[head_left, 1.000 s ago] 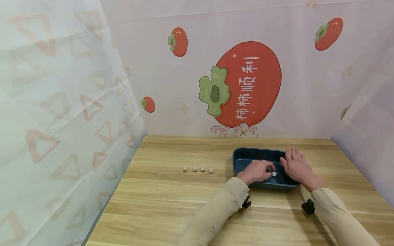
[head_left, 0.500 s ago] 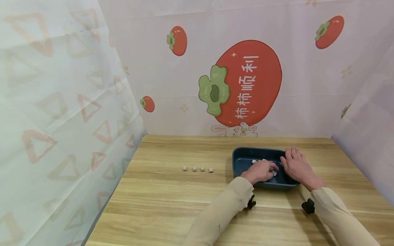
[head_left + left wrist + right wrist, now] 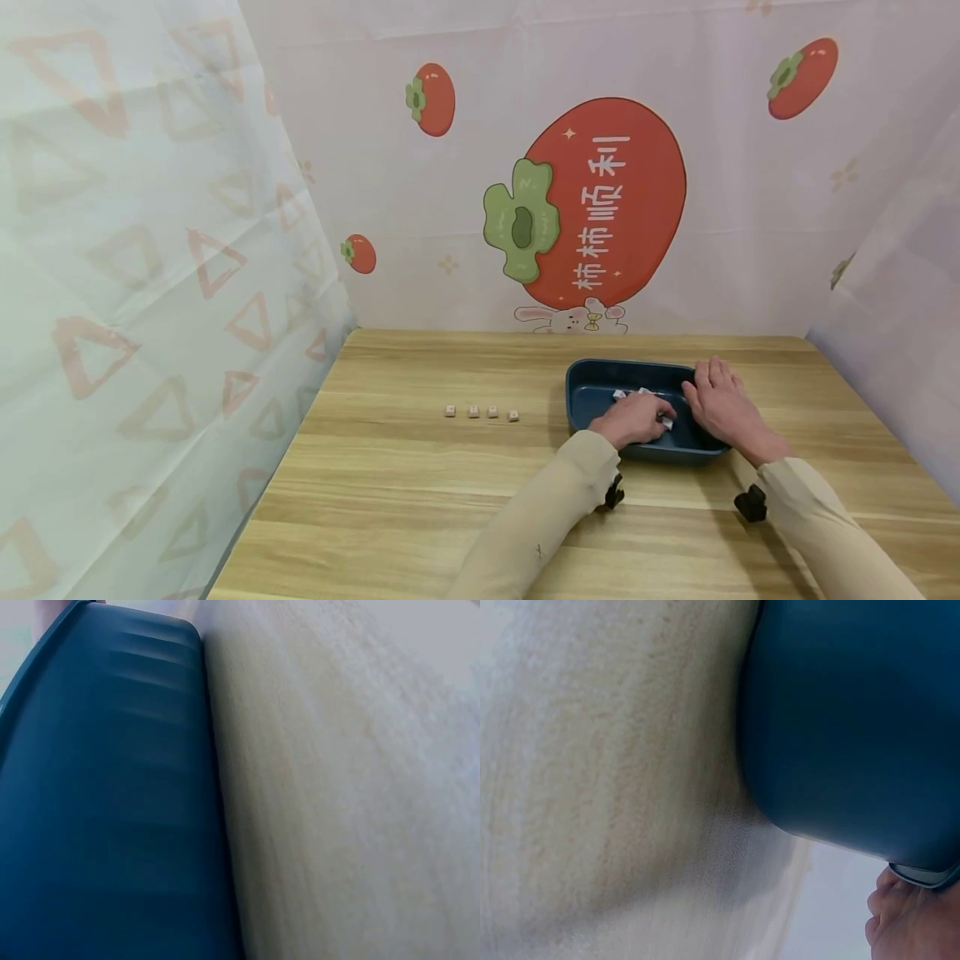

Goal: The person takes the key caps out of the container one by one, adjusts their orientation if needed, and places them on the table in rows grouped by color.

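Observation:
A dark blue rectangular bin (image 3: 600,364) stands on the table, several small white keycaps (image 3: 618,395) inside it. My left hand (image 3: 633,418) reaches over the near rim into the bin, fingers bent downward. A white keycap (image 3: 667,425) shows right at its fingertips; I cannot tell whether they pinch it. My right hand (image 3: 726,408) holds the bin's right end, its thumb on the inner side and its fingers over the rim. The bin's outer wall (image 3: 127,787) fills much of the left wrist view. Fingers (image 3: 904,922) lie by the rim in the right wrist view.
Left of the bin, several pale keycaps (image 3: 474,412) sit in a spaced row on the wooden table (image 3: 375,492). A printed cloth backdrop (image 3: 465,192) rises behind the table's far edge, with cloth on both sides too.
My left hand has shifted slightly right and deeper into the bin, uncovering keycaps behind it. The keycap by its fingertips has moved a little. My right hand stays on the bin's end.

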`<state>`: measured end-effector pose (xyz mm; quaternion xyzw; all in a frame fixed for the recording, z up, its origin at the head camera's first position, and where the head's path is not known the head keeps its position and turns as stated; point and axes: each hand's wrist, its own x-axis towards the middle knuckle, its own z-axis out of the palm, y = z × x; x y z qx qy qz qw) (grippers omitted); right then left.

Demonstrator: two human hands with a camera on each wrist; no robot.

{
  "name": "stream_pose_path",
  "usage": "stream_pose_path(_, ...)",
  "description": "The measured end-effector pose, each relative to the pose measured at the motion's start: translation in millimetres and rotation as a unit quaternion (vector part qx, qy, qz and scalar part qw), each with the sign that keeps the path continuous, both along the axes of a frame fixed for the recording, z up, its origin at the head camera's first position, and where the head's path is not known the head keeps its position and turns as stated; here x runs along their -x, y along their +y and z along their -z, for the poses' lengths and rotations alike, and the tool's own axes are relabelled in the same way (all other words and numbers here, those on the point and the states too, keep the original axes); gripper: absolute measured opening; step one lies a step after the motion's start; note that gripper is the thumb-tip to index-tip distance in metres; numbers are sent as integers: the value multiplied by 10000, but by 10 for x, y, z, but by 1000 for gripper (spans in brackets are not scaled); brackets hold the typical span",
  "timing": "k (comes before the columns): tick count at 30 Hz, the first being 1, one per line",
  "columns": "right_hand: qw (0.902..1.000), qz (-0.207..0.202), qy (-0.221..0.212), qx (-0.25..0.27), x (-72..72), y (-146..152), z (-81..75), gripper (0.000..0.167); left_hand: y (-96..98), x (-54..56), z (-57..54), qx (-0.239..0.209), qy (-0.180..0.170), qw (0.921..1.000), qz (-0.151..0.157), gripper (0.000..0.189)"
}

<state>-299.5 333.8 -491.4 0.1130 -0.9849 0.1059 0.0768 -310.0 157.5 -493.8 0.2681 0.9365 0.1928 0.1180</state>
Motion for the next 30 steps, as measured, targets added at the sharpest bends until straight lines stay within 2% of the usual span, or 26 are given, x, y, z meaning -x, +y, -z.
stream_pose_path(6,10000,-35,27,-20,16,15,11,60,13,6,9,-50,-59,9999,-151,25)
stream_pose_path(23,10000,-65,-48,31,22,45,16,63,22,-3,16,345,254,9990,85,16)
stream_pose_path(30,10000,-59,-17,11,14,30,19,62,-4,8,20,386,301,9987,-162,14)
